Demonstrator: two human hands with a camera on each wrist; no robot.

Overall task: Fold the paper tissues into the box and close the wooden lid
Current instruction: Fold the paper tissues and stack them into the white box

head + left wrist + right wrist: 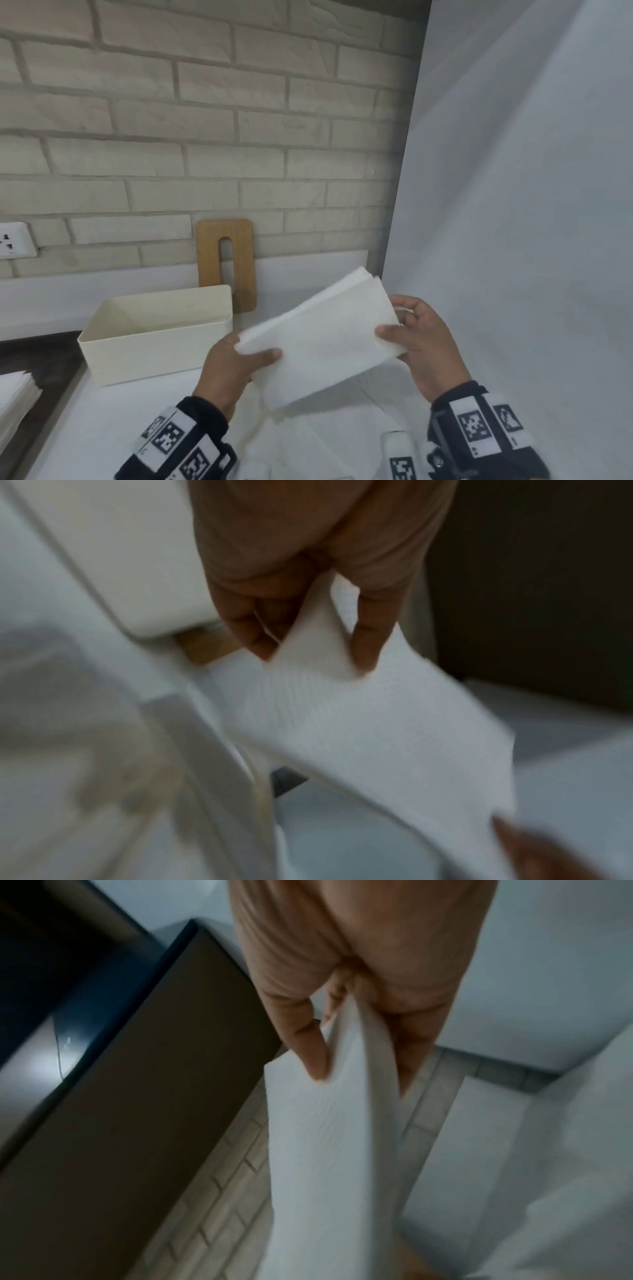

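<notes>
A folded stack of white paper tissues [325, 339] hangs in the air, right of the box, held between both hands. My left hand [239, 363] pinches its near-left end, thumb on top; the left wrist view shows the tissues [369, 723] caught between fingers [368, 642] and thumb. My right hand [416, 337] pinches the far-right end, with the tissues [325, 1150] squeezed between thumb and fingers [313, 1053]. The cream box [154, 339] stands open and looks empty. The wooden lid [226, 263], with a slot in it, leans upright against the brick wall behind the box.
Another pile of white tissues [17, 397] lies at the left edge on a dark surface. A wall socket [15, 240] sits at the far left. A tall white panel [513, 205] rises on the right. The white counter [113, 428] spreads below my hands.
</notes>
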